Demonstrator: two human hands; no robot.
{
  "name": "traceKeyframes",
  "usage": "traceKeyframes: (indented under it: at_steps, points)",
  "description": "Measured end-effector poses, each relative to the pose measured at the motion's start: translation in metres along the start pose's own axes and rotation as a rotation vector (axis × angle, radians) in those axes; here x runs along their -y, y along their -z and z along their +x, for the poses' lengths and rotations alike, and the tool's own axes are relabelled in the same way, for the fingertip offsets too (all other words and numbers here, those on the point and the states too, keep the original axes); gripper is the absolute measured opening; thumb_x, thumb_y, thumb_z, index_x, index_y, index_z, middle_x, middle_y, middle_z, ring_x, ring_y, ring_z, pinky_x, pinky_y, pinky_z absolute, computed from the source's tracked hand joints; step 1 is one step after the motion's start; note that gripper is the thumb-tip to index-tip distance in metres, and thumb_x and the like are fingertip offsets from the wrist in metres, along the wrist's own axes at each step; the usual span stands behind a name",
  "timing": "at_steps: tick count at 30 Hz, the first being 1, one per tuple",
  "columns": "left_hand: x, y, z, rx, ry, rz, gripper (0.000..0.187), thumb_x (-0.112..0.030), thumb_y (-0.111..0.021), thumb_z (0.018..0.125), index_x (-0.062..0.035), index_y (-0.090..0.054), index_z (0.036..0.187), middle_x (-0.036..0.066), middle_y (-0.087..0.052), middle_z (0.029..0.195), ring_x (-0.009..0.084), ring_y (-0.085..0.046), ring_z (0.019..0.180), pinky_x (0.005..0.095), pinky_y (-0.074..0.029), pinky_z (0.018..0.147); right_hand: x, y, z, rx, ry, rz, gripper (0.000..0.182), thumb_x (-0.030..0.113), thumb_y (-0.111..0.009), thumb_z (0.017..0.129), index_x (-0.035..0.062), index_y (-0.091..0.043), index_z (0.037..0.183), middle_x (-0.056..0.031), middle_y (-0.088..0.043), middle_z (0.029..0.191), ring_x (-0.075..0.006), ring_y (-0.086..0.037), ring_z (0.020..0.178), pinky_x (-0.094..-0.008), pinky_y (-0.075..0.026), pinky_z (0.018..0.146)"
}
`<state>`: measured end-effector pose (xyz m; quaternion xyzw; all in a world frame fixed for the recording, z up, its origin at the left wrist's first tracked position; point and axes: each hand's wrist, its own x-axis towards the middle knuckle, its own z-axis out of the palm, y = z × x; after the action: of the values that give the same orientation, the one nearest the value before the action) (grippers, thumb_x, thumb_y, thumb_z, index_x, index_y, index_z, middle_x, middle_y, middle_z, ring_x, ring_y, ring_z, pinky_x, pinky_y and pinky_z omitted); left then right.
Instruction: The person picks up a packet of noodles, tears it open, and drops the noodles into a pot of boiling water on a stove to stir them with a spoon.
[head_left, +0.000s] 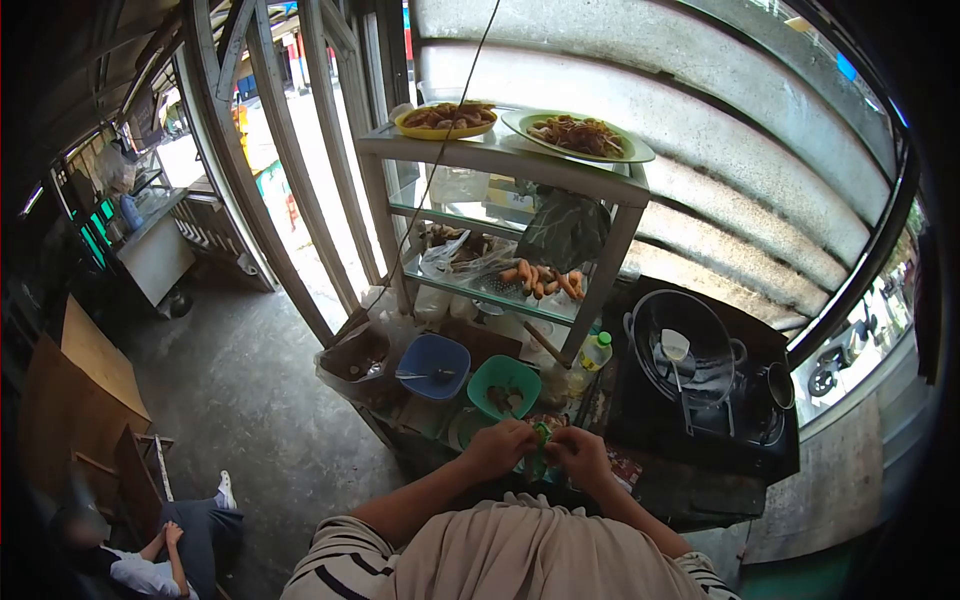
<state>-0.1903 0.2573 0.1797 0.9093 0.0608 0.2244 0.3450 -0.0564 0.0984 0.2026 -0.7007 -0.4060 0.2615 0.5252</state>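
Observation:
My left hand (497, 449) and my right hand (582, 459) are close together over the counter's near edge. Between them is a small green packet (541, 434), pinched by the fingers of both hands. Its print is too small to read. Just beyond my left hand stands a green bowl (520, 375) with a spoon and some dark food inside. Left of that, a blue bowl (434, 367) has a utensil lying across it. A bottle with a yellow-green cap (597, 350) stands beyond my right hand.
On the right, a wok (640, 355) with a ladle rests on a black stove (640, 430). Behind the bowls rises a glass-shelved cabinet (500, 150), holding carrots (540, 280) and topped by two plates of food. A person (150, 560) sits at lower left.

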Motion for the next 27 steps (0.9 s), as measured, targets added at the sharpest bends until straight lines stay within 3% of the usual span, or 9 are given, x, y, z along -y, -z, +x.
traceKeyframes:
  at_steps: [8, 17, 20, 22, 27]
  points:
    - [-0.003, 0.007, -0.004, 0.126, 0.055, -0.126, 0.017, -0.021, -0.063, 0.087, -0.0074, -0.061, 0.096, 0.013, -0.064, 0.092, 0.0340, -0.062, 0.089, 0.0436, -0.049, 0.074, -0.001, 0.000, -0.011, 0.001, -0.057, 0.046, 0.012, 0.004, -0.069, 0.086, -0.0050, -0.063, 0.092, -0.0074, -0.068, 0.078, -0.0136, -0.069, 0.074, -0.0264, -0.055, 0.065]
    - [0.003, 0.006, -0.018, 0.071, 0.025, -0.230, 0.017, -0.019, -0.061, 0.089, -0.0039, -0.058, 0.097, 0.017, -0.061, 0.092, 0.0363, -0.060, 0.090, 0.0429, -0.048, 0.077, 0.002, -0.003, -0.012, 0.023, -0.072, 0.133, 0.013, 0.004, -0.068, 0.087, -0.0049, -0.063, 0.094, -0.0058, -0.068, 0.082, -0.0132, -0.069, 0.078, -0.0266, -0.055, 0.070]
    - [-0.007, 0.007, -0.018, -0.016, 0.016, -0.212, 0.012, -0.013, -0.060, 0.089, -0.0039, -0.056, 0.096, 0.015, -0.058, 0.091, 0.0351, -0.057, 0.090, 0.0417, -0.046, 0.078, 0.007, -0.005, -0.009, 0.086, -0.015, 0.088, 0.014, 0.006, -0.071, 0.084, -0.0031, -0.065, 0.092, -0.0057, -0.067, 0.082, -0.0117, -0.066, 0.077, -0.0269, -0.053, 0.069]
    - [-0.016, 0.003, -0.016, -0.042, 0.013, -0.228, 0.012, -0.012, -0.060, 0.088, -0.0042, -0.055, 0.096, 0.015, -0.057, 0.093, 0.0353, -0.056, 0.092, 0.0420, -0.045, 0.080, 0.013, -0.006, -0.007, 0.107, 0.075, -0.172, 0.017, 0.008, -0.075, 0.079, -0.0009, -0.066, 0.090, -0.0076, -0.065, 0.079, -0.0140, -0.063, 0.072, -0.0291, -0.050, 0.066]
    - [-0.016, 0.000, -0.020, -0.042, 0.017, -0.251, 0.013, -0.012, -0.060, 0.088, -0.0042, -0.054, 0.097, 0.016, -0.054, 0.097, 0.0354, -0.053, 0.097, 0.0426, -0.043, 0.086, 0.012, -0.006, -0.006, 0.106, 0.132, -0.154, 0.016, 0.007, -0.076, 0.074, 0.0008, -0.066, 0.084, -0.0105, -0.062, 0.076, -0.0202, -0.061, 0.068, -0.0317, -0.048, 0.063]
